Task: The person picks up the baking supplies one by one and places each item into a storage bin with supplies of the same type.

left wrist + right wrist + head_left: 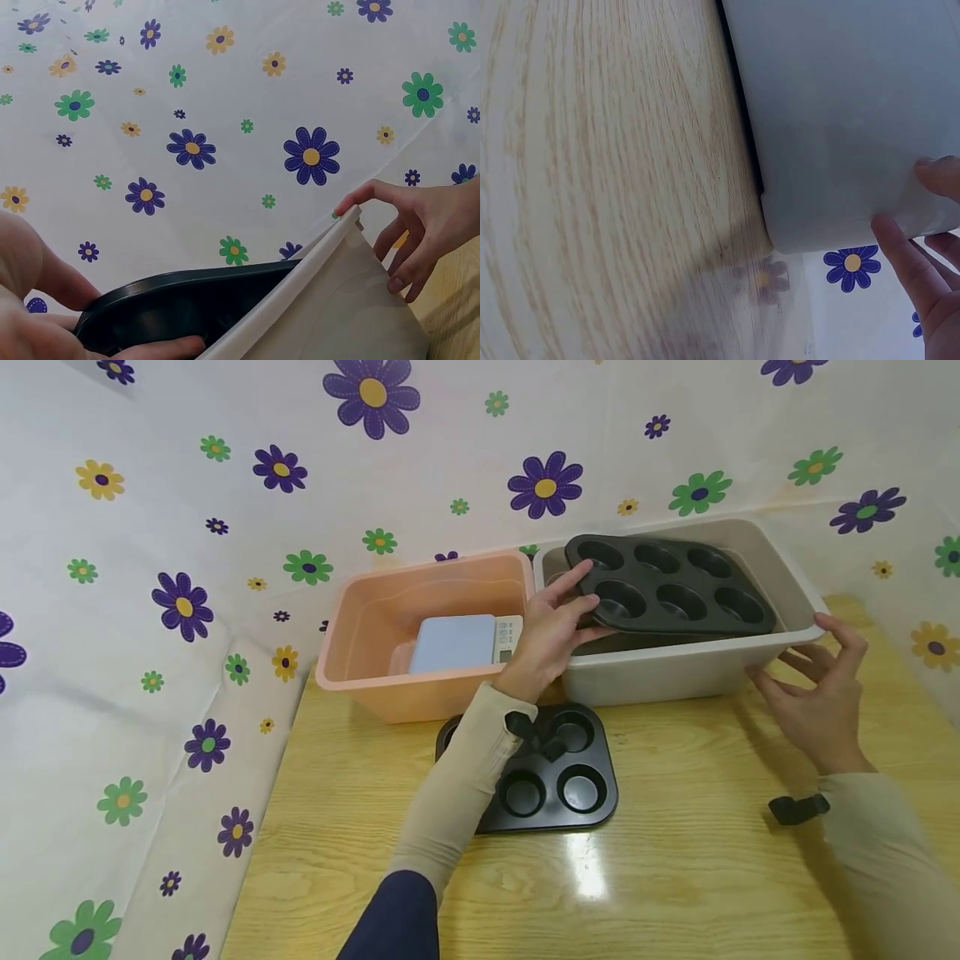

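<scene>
My left hand [546, 631] grips the left end of a dark muffin pan [678, 583] with six cups. Its thumb and a finger lie on the top side, while another finger reaches below the edge. The pan is tilted and lies partly within the white bin [652, 681]. In the left wrist view the dark underside of the muffin pan [165, 307] shows above the bin's rim. At the bin's front right corner, my right hand [821, 697] holds on, one finger over the rim and the thumb against the front wall.
Left of the white bin stands a peach bin [420, 693] with a kitchen scale [453, 643] inside. A second muffin pan [551, 818] lies on the wooden table [675, 860], partly hidden under my left forearm. A flower-printed sheet [450, 460] covers the wall behind.
</scene>
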A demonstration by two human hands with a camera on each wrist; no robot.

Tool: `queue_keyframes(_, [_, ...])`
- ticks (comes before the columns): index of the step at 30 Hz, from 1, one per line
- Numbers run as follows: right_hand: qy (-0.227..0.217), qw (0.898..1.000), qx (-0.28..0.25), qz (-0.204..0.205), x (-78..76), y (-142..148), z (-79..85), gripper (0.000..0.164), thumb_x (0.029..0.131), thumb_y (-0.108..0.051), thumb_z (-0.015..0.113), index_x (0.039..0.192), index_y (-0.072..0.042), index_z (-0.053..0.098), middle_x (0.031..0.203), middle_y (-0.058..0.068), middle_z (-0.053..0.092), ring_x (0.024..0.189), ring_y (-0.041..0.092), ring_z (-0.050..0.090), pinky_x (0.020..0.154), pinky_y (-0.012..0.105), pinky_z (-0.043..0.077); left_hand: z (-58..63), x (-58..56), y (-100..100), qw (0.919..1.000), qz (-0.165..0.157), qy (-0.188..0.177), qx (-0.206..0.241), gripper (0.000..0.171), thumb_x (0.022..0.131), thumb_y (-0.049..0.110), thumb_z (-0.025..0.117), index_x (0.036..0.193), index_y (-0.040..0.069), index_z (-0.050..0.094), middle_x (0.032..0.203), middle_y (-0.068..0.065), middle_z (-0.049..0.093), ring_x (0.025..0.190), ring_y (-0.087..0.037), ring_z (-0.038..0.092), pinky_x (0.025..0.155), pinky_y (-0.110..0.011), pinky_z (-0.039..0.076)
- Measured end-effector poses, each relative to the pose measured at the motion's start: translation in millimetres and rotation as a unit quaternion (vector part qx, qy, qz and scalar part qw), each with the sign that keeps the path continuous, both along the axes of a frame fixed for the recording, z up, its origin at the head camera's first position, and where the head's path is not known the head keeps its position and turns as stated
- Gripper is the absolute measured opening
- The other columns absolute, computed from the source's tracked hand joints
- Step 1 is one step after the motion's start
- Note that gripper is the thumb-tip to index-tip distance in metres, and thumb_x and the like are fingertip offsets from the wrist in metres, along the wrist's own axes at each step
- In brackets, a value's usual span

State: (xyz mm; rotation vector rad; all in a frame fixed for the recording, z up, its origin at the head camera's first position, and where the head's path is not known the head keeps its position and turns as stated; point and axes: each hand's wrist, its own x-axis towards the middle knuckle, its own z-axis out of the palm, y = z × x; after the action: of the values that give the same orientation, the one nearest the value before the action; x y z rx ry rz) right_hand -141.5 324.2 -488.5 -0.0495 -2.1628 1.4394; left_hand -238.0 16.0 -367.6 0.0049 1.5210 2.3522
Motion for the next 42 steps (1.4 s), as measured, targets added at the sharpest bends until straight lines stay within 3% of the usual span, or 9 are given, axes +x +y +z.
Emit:
queue_keyframes(14, [0.000, 1.000, -0.017, -0.011, 1.0, -3.1, 1.3, 0.095, 0.086, 0.015, 0.079, 0.162, -0.021, 0.033, 0.150, -0.006, 0.062, 0.113, -0.013, 0.068, 0.081, 0.004, 0.056, -1.4, -7.8, 8.4, 0.9998, -0.020, -0.004, -0.007, 0.058, 0.108, -0.010, 0.053, 0.162, 0.012, 0.054, 0.154, -0.016, 0.061, 0.141, -0.044, 0.063, 0.112, -0.065, 0.054])
queue_keyframes(22, [-0.010, 0.999, -0.028, -0.014, 1.6, -5.1, 1.8, 0.095, 0.087, 0.013, 0.079, 0.162, -0.023, 0.033, 0.148, -0.004, 0.063, 0.112, -0.012, 0.068, 0.079, 0.005, 0.057, -2.0, -10.8, 12.5, 0.9992, -0.026, -0.019, -0.023, 0.060, 0.107, -0.009, 0.056, 0.161, 0.015, 0.056, 0.159, -0.012, 0.059, 0.124, -0.033, 0.069, 0.112, -0.063, 0.056])
queue_keyframes(28, [-0.007, 1.000, -0.022, -0.018, 1.7, -3.1, -0.3, 0.095, 0.086, 0.013, 0.080, 0.162, -0.022, 0.034, 0.151, 0.003, 0.064, 0.112, -0.012, 0.068, 0.079, 0.005, 0.057, -5.5, -13.0, 16.0, 0.9984, -0.036, -0.026, -0.035, 0.059, 0.107, -0.008, 0.057, 0.161, 0.017, 0.057, 0.159, -0.015, 0.059, 0.135, -0.039, 0.068, 0.112, -0.062, 0.056])
queue_keyframes(36, [-0.013, 0.999, -0.023, -0.021, 1.4, -1.7, -2.4, 0.096, 0.086, 0.014, 0.080, 0.162, -0.023, 0.033, 0.152, 0.009, 0.064, 0.111, -0.011, 0.068, 0.080, 0.005, 0.057, -6.6, -11.4, 22.0, 0.9944, -0.063, -0.006, -0.084, 0.060, 0.106, -0.009, 0.057, 0.161, 0.015, 0.056, 0.162, -0.018, 0.055, 0.140, -0.043, 0.065, 0.113, -0.061, 0.054])
queue_keyframes(40, [-0.005, 1.000, -0.017, -0.021, 1.9, -3.2, -2.0, 0.095, 0.086, 0.015, 0.079, 0.162, -0.021, 0.033, 0.150, 0.003, 0.065, 0.111, -0.011, 0.068, 0.080, 0.005, 0.057, -5.0, -11.2, 20.7, 0.9856, -0.095, 0.018, -0.139, 0.057, 0.106, -0.006, 0.059, 0.160, 0.014, 0.058, 0.163, -0.015, 0.055, 0.139, -0.038, 0.066, 0.117, -0.056, 0.054])
queue_keyframes(42, [0.000, 1.000, -0.016, -0.017, 1.7, -4.8, -1.2, 0.095, 0.086, 0.016, 0.078, 0.162, -0.020, 0.033, 0.148, 0.000, 0.065, 0.112, -0.011, 0.068, 0.080, 0.005, 0.058, -1.4, -9.8, 15.7, 0.9647, -0.129, 0.054, -0.224, 0.054, 0.108, 0.004, 0.061, 0.161, 0.016, 0.056, 0.168, -0.011, 0.051, 0.145, -0.032, 0.061, 0.124, -0.052, 0.050])
